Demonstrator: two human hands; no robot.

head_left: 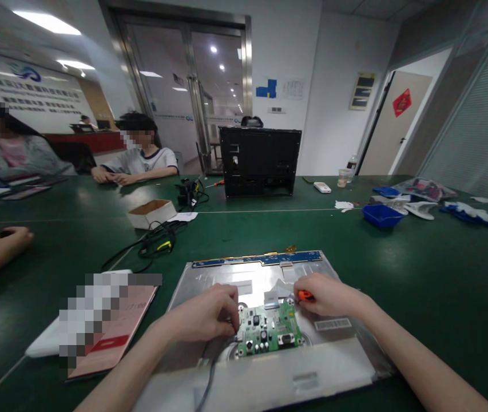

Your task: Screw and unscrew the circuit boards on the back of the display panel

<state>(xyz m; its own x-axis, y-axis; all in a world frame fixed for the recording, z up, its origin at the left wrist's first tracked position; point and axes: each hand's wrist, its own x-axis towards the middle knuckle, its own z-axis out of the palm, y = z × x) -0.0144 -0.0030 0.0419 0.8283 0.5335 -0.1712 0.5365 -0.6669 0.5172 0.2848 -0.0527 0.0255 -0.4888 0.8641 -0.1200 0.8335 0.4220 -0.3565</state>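
A metal-backed display panel (265, 366) lies on the table in front of me, with a green circuit board (269, 327) at its middle and a narrow blue circuit strip (261, 260) along its far edge. My left hand (213, 312) is closed at the board's left edge, fingertips pinched; what they hold, if anything, is hidden. A dark cable (212, 375) runs from beside those fingers toward me. Over the board's far right corner, my right hand (327, 294) is closed around a tool with an orange and black handle (306, 296); its working end cannot be made out.
Left of the panel lie a pink booklet (127, 326) and a white object. Beyond are black cables (153, 243), an open carton (151, 214) and a black monitor housing (261, 163). A blue tray (381, 216) and gloves (469, 213) are at right. Other people sit at left.
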